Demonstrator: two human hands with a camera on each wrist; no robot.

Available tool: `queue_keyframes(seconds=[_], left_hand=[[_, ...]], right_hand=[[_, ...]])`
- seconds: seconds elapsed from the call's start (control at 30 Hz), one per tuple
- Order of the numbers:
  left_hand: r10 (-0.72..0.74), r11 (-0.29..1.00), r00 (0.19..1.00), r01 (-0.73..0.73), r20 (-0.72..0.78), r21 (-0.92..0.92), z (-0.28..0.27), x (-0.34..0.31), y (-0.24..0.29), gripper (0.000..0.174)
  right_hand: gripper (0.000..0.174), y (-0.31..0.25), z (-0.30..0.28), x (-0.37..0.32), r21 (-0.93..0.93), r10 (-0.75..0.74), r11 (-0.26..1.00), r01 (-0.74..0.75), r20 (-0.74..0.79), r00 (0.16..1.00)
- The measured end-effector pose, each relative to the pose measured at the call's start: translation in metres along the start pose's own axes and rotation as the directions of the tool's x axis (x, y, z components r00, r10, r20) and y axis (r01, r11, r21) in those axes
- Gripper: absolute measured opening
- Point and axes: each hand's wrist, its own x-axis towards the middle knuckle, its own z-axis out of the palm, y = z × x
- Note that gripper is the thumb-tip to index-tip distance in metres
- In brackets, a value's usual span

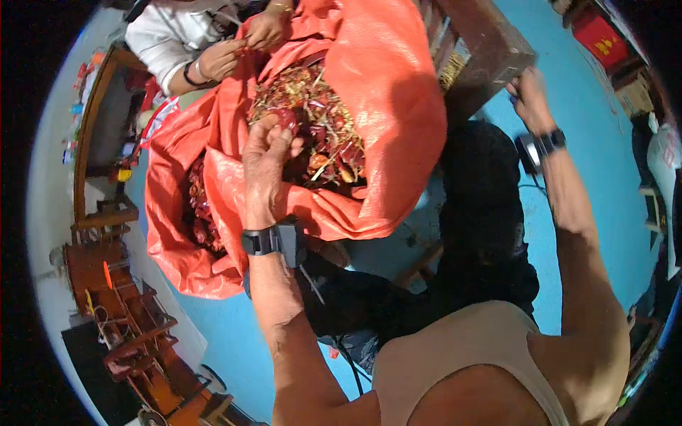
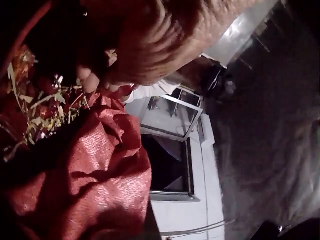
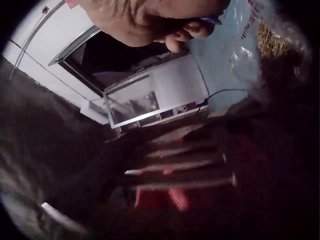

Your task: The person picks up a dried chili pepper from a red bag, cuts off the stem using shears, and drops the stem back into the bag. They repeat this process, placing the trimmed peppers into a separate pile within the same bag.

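Observation:
Over the opening of a large red woven sack (image 1: 398, 92), my left hand (image 1: 266, 160) pinches a dark red dried piece (image 1: 286, 119) between thumb and fingers. Beneath it lies a mix of dried red pods and pale stalks (image 1: 334, 135), which the left wrist view also shows beside the sack's folded rim (image 2: 110, 165). My right hand (image 1: 531, 99) is beside the corner of a dark wooden frame (image 1: 513, 60), its fingers bent. In the right wrist view a small bluish thing (image 3: 212, 20) shows at those fingers; whether they hold it is unclear.
Another person's hands (image 1: 220, 60) are at the sack's far left edge. A second opening with red pods (image 1: 202, 213) lies at left. Wooden furniture (image 1: 135, 312) stands at lower left, on a blue floor (image 1: 579, 78). Pale dried material (image 3: 275, 45) shows in the right wrist view.

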Motion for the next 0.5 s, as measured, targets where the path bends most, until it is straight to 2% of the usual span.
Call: queue_keyframes(seconds=[0.03, 0.1, 0.17, 0.23, 0.27, 0.3, 0.37, 0.43, 0.5], left_hand=[[-0.001, 0.995, 1.000, 0.003, 0.021, -0.105, -0.001, -0.001, -0.002, 0.026], [-0.008, 0.986, 1.000, 0.009, 0.005, -0.165, 0.004, -0.005, 0.003, 0.027], [-0.013, 0.974, 1.000, 0.014, 0.005, -0.226, 0.006, -0.007, 0.005, 0.030], [0.006, 0.959, 0.998, 0.011, 0.057, -0.283, 0.005, -0.009, 0.005, 0.031], [-0.022, 0.958, 0.999, 0.028, 0.025, -0.286, 0.008, -0.012, 0.008, 0.030], [-0.010, 0.956, 1.000, 0.017, 0.023, -0.294, 0.007, -0.012, 0.008, 0.030], [-0.008, 0.963, 1.000, 0.016, 0.028, -0.267, 0.004, -0.012, 0.006, 0.033], [0.007, 0.964, 1.000, -0.004, 0.011, -0.264, 0.003, -0.016, 0.007, 0.032], [0.116, 0.977, 0.993, -0.118, -0.025, -0.175, 0.002, -0.015, 0.009, 0.026]], right_hand=[[0.025, -0.005, -0.012, -0.015, 0.044, -0.043, 0.998, 0.039, 0.109, 0.993], [0.027, -0.031, -0.002, -0.066, 0.087, -0.120, 0.989, 0.118, 0.022, 0.993], [0.023, -0.056, 0.013, -0.113, 0.053, -0.238, 0.970, 0.236, 0.028, 0.971], [0.023, -0.072, 0.028, -0.147, 0.047, -0.353, 0.935, 0.352, 0.234, 0.906], [0.021, -0.076, 0.034, -0.160, 0.006, -0.366, 0.922, 0.387, 0.339, 0.866], [0.020, -0.078, 0.044, -0.169, -0.033, -0.369, 0.904, 0.427, 0.443, 0.817], [0.021, -0.077, 0.084, -0.181, -0.243, -0.354, 0.751, 0.614, 0.636, 0.685], [0.022, -0.061, 0.133, -0.172, -0.124, -0.406, 0.628, 0.768, 0.791, 0.459], [0.020, -0.043, 0.175, -0.157, -0.095, -0.267, 0.704, 0.703, 0.883, 0.387]])
